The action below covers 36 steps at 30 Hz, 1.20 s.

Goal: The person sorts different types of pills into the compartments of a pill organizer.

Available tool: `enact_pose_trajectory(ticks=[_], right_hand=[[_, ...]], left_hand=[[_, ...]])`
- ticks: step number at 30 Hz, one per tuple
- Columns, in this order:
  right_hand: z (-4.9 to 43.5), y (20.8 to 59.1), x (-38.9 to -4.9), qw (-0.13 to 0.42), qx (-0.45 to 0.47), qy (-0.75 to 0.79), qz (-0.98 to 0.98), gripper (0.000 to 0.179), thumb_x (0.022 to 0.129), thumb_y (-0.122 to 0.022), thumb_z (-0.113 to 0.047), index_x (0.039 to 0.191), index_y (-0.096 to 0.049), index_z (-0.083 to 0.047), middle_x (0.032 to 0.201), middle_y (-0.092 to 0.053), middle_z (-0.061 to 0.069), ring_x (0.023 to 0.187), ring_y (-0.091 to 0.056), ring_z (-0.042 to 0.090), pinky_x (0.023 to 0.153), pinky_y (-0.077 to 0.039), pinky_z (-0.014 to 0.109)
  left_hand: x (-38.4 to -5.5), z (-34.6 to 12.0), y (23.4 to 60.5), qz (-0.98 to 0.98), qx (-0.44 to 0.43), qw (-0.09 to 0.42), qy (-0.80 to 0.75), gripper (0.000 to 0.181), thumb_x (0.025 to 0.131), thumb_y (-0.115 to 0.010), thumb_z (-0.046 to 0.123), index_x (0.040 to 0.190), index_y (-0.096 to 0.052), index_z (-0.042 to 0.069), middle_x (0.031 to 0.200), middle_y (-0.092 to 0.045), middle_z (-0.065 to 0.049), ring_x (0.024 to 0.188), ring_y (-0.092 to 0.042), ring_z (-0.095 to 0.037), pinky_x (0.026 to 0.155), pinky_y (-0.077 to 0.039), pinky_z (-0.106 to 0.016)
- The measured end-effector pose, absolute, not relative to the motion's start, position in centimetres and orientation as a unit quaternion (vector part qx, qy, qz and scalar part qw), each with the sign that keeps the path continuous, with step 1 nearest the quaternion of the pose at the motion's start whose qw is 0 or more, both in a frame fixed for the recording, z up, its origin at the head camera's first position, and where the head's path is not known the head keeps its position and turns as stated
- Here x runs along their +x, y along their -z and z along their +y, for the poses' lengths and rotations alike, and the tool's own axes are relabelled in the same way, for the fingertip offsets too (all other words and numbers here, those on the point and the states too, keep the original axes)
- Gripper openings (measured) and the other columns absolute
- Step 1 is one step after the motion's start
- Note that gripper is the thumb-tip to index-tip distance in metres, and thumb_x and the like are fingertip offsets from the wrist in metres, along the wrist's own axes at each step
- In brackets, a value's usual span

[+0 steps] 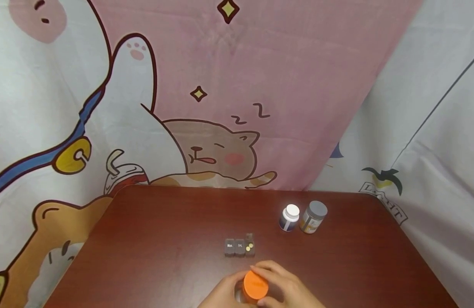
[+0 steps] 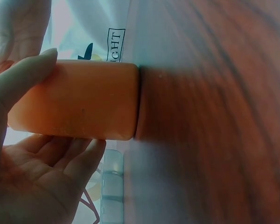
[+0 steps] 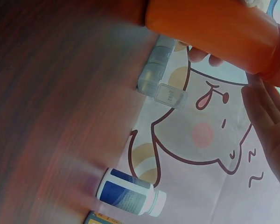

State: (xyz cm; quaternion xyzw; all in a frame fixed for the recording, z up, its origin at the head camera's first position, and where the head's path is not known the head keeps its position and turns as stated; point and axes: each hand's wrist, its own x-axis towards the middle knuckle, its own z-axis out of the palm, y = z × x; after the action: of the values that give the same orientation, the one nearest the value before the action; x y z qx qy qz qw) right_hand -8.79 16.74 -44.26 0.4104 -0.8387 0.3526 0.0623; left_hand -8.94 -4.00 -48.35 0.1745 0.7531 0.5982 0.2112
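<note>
I have the orange bottle (image 2: 91, 100) right between my palms, close in front of me. My left hand (image 1: 224, 294) is wrapped round its body, thumb on one side and fingers on the other, while my right hand (image 1: 288, 285) pinches the orange cap (image 1: 256, 284) with thumb and fingertips. What matters most, I judge, is how that bottle stands: its long axis runs straight up from the table (image 1: 156, 239), base down on the wood, so my left hand has the body below and my right hand the top. Neither hand is nearer, since both touch it (whether the cap sits tight or loose, I can't tell).

Just beyond my fingertips, almost in line with the cap, lies the pill organizer (image 1: 239, 248). Its two lids to my left, Mon. and Fri., are down; the compartment on my right has its lid up and pale yellow tablets (image 1: 248, 248) inside. Farther ahead and off to the right, nearer my right hand than my left, the white bottle (image 1: 289, 218) stands just beside the grey-lidded jar (image 1: 313, 217).
</note>
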Motion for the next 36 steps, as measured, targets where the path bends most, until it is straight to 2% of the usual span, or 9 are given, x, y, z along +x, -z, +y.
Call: enact_pose_trajectory(ticks=[10, 18, 20, 27, 32, 36], right_hand=[[16.9, 44.1, -8.7, 0.041, 0.388, -0.357, -0.849, 0.056, 0.081, -0.069, -0.033, 0.132, -0.052, -0.017, 0.127, -0.057, 0.000, 0.106, -0.056, 0.012, 0.083, -0.057, 0.043], [16.9, 43.8, -8.6, 0.008, 0.364, -0.365, -0.857, 0.056, 0.082, -0.068, -0.036, 0.133, -0.052, -0.017, 0.129, -0.056, -0.003, 0.107, -0.056, 0.012, 0.086, -0.056, 0.044], [16.8, 43.8, -8.5, 0.012, 0.364, -0.368, -0.855, 0.056, 0.082, -0.068, -0.035, 0.133, -0.052, -0.019, 0.128, -0.056, -0.003, 0.107, -0.055, 0.011, 0.086, -0.056, 0.043], [16.4, 44.1, -8.7, 0.083, 0.409, -0.362, -0.833, 0.062, 0.079, -0.072, -0.030, 0.135, -0.050, -0.014, 0.122, -0.055, 0.003, 0.101, -0.056, 0.013, 0.078, -0.058, 0.039], [16.0, 44.1, -8.3, 0.099, 0.379, -0.332, -0.858, 0.064, 0.077, -0.073, -0.037, 0.134, -0.050, -0.019, 0.118, -0.054, -0.006, 0.096, -0.055, 0.008, 0.076, -0.058, 0.036], [15.4, 44.0, -7.9, 0.120, 0.325, -0.300, -0.889, 0.060, 0.073, -0.074, -0.047, 0.123, -0.056, -0.020, 0.112, -0.057, -0.011, 0.093, -0.055, 0.005, 0.075, -0.058, 0.038]], left_hand=[[-8.8, -4.0, 48.2, 0.757, 0.148, 0.227, -0.594, 0.054, 0.068, -0.081, 0.033, 0.118, -0.060, 0.030, 0.112, -0.067, 0.011, 0.099, -0.059, -0.011, 0.093, -0.045, -0.062], [-8.8, -4.0, 48.3, 0.750, 0.153, 0.229, -0.601, 0.053, 0.069, -0.080, 0.028, 0.118, -0.060, 0.031, 0.111, -0.067, 0.013, 0.097, -0.059, -0.009, 0.092, -0.047, -0.059], [-8.8, -4.0, 48.3, 0.752, 0.154, 0.227, -0.599, 0.053, 0.069, -0.080, 0.028, 0.118, -0.060, 0.031, 0.110, -0.067, 0.013, 0.096, -0.059, -0.009, 0.092, -0.047, -0.058], [-8.9, -4.1, 48.3, 0.782, 0.176, 0.189, -0.567, 0.055, 0.068, -0.080, 0.033, 0.119, -0.060, 0.030, 0.110, -0.066, 0.013, 0.096, -0.058, -0.006, 0.092, -0.048, -0.054], [-8.9, -4.1, 48.3, 0.781, 0.179, 0.187, -0.568, 0.056, 0.068, -0.080, 0.035, 0.120, -0.059, 0.030, 0.111, -0.066, 0.013, 0.098, -0.058, -0.006, 0.093, -0.048, -0.053], [-8.9, -4.0, 48.2, 0.774, 0.168, 0.198, -0.578, 0.055, 0.068, -0.080, 0.035, 0.119, -0.060, 0.031, 0.111, -0.066, 0.013, 0.097, -0.058, -0.007, 0.093, -0.046, -0.057]])
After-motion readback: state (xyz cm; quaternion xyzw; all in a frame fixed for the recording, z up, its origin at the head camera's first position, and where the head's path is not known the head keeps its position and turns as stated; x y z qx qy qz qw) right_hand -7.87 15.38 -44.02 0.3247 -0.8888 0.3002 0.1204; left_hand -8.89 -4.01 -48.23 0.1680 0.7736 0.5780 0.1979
